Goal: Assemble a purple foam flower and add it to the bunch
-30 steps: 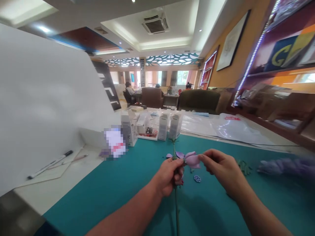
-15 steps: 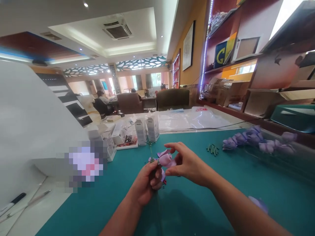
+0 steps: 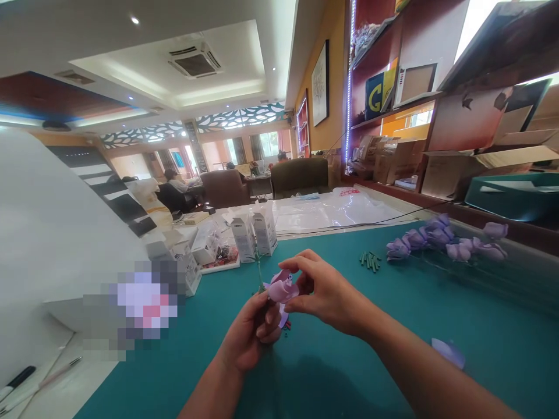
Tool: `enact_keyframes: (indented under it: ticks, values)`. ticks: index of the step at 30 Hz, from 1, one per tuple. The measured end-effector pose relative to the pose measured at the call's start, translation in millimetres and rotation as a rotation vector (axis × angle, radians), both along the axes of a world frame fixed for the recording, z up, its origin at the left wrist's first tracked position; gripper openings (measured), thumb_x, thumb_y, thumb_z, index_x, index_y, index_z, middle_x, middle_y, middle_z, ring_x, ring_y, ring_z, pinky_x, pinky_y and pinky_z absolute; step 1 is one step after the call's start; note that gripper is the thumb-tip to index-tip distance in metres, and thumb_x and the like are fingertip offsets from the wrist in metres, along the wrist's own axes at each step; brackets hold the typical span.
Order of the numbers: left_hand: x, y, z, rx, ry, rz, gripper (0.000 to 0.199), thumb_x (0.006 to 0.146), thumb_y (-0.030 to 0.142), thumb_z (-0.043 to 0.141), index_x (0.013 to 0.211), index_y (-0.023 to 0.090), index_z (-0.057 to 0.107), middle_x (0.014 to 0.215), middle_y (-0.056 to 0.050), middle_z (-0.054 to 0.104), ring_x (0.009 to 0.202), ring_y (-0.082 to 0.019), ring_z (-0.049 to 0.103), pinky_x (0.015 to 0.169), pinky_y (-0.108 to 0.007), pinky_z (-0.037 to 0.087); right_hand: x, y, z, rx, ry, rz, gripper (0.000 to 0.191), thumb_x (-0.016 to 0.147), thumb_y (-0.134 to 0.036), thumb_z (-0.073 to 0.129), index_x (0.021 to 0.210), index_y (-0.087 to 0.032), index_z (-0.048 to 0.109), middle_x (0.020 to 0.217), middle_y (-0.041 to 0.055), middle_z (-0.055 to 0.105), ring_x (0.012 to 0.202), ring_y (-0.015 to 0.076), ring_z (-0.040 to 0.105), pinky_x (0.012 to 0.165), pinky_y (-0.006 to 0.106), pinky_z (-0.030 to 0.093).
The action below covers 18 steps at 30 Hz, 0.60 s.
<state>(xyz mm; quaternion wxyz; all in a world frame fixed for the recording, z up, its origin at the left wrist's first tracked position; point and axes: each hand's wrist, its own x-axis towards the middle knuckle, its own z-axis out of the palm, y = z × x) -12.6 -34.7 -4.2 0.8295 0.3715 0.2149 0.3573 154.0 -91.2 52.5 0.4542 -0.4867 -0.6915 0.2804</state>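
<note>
A light purple artificial flower [image 3: 280, 289] with a thin green stem is held over the green mat [image 3: 209, 337]. My left hand [image 3: 250, 329] is closed round it just below the petals, and the stem points away from me. At its right side, my right hand [image 3: 312, 285] curls thumb and fingertips onto the outer petals. Beneath my left fingers another bit of purple petal shows, with small red and dark pieces [image 3: 286, 327] on the mat. Part of the flower's base is hidden by my left thumb. A loose purple petal [image 3: 449, 352] lies beside my right forearm.
Several finished purple flowers [image 3: 430, 235] lie at the right back of the mat, near a small heap of short green pieces [image 3: 370, 261]. White boxes [image 3: 265, 233] stand behind my hands, with a tray [image 3: 222, 263] beside them. Pens [image 3: 61, 372] lie at left.
The view has swung slightly right, so everything sits further left. My right thumb and fingers have come in closer against the petals, while my left hand keeps its hold.
</note>
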Motion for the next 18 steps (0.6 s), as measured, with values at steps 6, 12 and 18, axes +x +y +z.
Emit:
enact_keyframes:
  ticks: [6,12,18]
  values:
    - [-0.6,-1.0,2.5,0.041,0.007,-0.032,0.034,0.068,0.035,0.074,0.058,0.012,0.051,0.042,0.007,0.041,0.034,0.001,0.021,0.033,-0.012,0.019,-2.0,-2.0,2.9,0.0,-0.008,-0.012,0.042,0.069,-0.016,0.072,0.108,-0.024,0.06,0.103,0.0012,0.049,0.072,0.0095,0.055,0.064,0.027,0.052]
    - [-1.4,-1.0,1.8,0.058,0.007,-0.042,0.035,0.072,0.036,0.071,0.058,0.013,0.049,0.043,0.008,0.039,0.034,0.001,0.021,0.034,-0.012,0.019,-3.0,-2.1,4.8,-0.001,-0.015,-0.023,0.037,0.071,-0.018,0.072,0.105,-0.022,0.061,0.101,0.0004,0.048,0.071,0.0083,0.054,0.063,0.025,0.051]
    - [-0.7,-0.5,1.2,0.04,-0.023,-0.028,0.032,0.071,0.033,0.072,0.061,0.012,0.049,0.046,0.007,0.043,0.035,0.001,0.022,0.034,-0.012,0.02,-3.6,-1.2,2.3,0.012,-0.008,-0.022,0.036,0.07,-0.015,0.071,0.104,-0.023,0.061,0.1,0.0002,0.048,0.072,0.0084,0.054,0.064,0.025,0.051]
